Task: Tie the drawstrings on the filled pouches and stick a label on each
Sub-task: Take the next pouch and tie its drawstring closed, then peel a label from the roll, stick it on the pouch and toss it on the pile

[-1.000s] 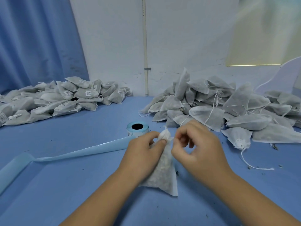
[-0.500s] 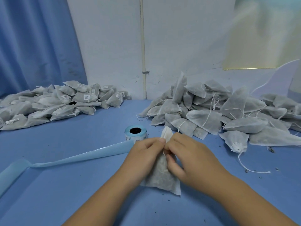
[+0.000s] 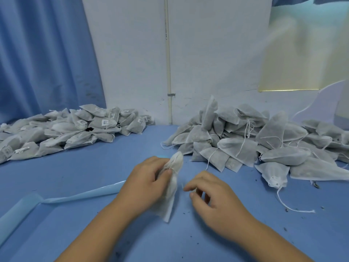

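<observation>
Pouch [image 3: 172,188] upright at table [image 3: 94,167] centre, neck gathered; left hand [image 3: 145,184] grips it, thumb and fingers pinching just below the neck; right hand [image 3: 213,197] just beside, off the pouch, fingers curled, thumb and forefinger tips close, can't tell if pinching string; unlabelled pile [image 3: 245,144] behind right; labelled pile [image 3: 75,129] far left; blue strip [image 3: 79,195] left.

two hands [image 3: 146,186] [image 3: 215,203], one held pouch [image 3: 172,190], two pouch heaps [image 3: 66,133] [image 3: 264,140], one blue strip [image 3: 79,196]

blue table [image 3: 113,157] bears labelled pouches [image 3: 75,129], untied pouches [image 3: 245,140] (and a strip [image 3: 81,195]).
</observation>
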`<state>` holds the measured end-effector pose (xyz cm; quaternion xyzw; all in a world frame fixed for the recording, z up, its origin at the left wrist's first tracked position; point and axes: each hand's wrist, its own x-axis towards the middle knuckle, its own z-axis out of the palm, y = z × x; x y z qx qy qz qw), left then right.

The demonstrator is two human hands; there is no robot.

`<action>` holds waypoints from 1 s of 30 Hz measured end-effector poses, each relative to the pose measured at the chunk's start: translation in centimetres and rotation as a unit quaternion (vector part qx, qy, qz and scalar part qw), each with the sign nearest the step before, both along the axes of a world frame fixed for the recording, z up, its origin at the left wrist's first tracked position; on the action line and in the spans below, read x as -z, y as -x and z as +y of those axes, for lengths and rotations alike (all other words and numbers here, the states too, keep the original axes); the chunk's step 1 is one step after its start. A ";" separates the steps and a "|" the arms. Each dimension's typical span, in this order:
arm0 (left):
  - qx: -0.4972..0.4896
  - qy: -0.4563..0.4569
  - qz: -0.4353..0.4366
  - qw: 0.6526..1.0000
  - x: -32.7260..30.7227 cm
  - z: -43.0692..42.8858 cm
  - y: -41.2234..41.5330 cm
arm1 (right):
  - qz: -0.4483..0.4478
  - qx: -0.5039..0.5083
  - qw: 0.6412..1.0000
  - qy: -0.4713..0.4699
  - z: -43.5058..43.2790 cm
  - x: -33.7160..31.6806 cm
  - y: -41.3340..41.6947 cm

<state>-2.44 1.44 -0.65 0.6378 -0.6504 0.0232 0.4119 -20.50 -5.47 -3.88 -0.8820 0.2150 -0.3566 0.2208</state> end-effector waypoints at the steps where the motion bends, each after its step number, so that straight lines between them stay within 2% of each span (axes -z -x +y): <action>1: 0.004 -0.022 -0.035 0.999 0.0 0.3 -1.0 | 0.022 -0.005 1.000 0.005 0.2 0.3 -0.1; 5: -0.040 -0.082 -0.108 0.990 0.4 2.1 -4.9 | 0.051 -0.028 0.998 0.006 0.9 1.3 -0.9; 9: -0.067 -0.086 -0.085 0.990 1.1 2.5 -7.2 | 0.040 -0.010 0.999 -0.022 0.7 1.7 -2.6; 14: -0.055 -0.111 -0.039 0.992 2.0 1.5 -8.3 | 0.071 0.090 0.990 -0.085 -1.8 1.8 -6.2; 21: -0.079 -0.133 0.014 0.988 3.0 0.8 -8.8 | 0.044 0.181 0.974 -0.130 -4.1 1.3 -12.0; 26: -0.092 -0.173 0.081 0.977 3.6 0.4 -9.3 | 0.045 0.167 0.981 -0.088 -3.7 2.3 -12.6; 30: -0.095 -0.183 0.080 0.975 3.8 0.1 -9.5 | 0.060 0.160 0.984 -0.054 -3.8 2.3 -12.3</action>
